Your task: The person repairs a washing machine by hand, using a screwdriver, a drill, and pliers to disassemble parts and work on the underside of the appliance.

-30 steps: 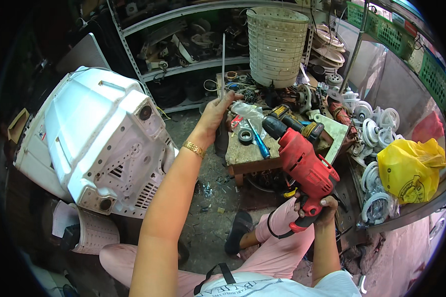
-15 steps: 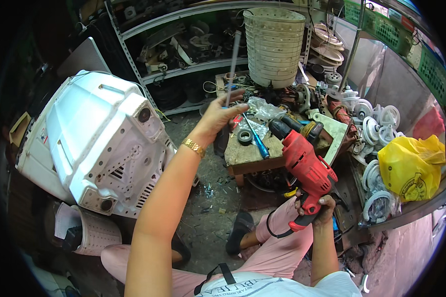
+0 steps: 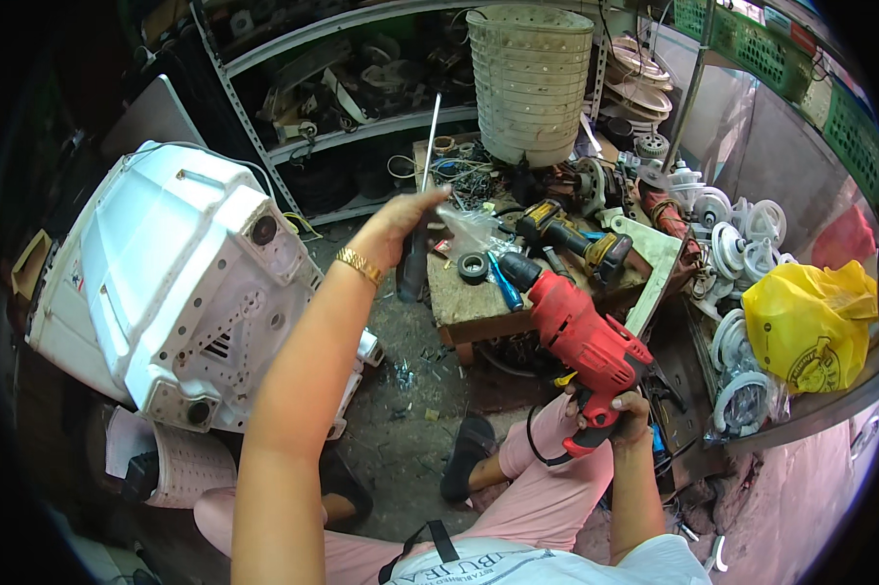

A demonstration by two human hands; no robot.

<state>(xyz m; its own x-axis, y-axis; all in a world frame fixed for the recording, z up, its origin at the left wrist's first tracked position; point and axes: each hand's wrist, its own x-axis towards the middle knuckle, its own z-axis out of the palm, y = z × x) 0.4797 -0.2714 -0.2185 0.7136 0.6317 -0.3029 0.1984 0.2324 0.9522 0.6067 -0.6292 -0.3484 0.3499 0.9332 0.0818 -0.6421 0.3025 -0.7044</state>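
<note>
My left hand [image 3: 401, 226] is above the left edge of a cluttered wooden table [image 3: 459, 310], fingers toward a crumpled clear plastic bag [image 3: 471, 230]. A long screwdriver [image 3: 431, 144] appears gripped in this hand, shaft up; its dark handle shows below, and the fingers partly hide the grip. My right hand [image 3: 630, 417] is wrapped round the rear handle of a red corded power drill [image 3: 588, 331]. The drill's black chuck points up and left over the table's front edge. Near it lie a blue-handled screwdriver [image 3: 506, 285], a black tape roll [image 3: 473, 267] and a yellow-black cordless power tool [image 3: 574, 240].
A large white appliance tub [image 3: 186, 283] lies tipped at the left. A perforated basket-like drum [image 3: 530, 83] stands at the table's back. To the right are white plastic wheels [image 3: 727, 253] and a yellow bag [image 3: 808, 327]. Shelves [image 3: 362, 136] with parts line the back.
The screwdriver in my left hand has come lower. The clear bag has shifted left, uncovering more of the yellow-black tool. My right hand keeps its grip on the drill, and the view has shifted slightly.
</note>
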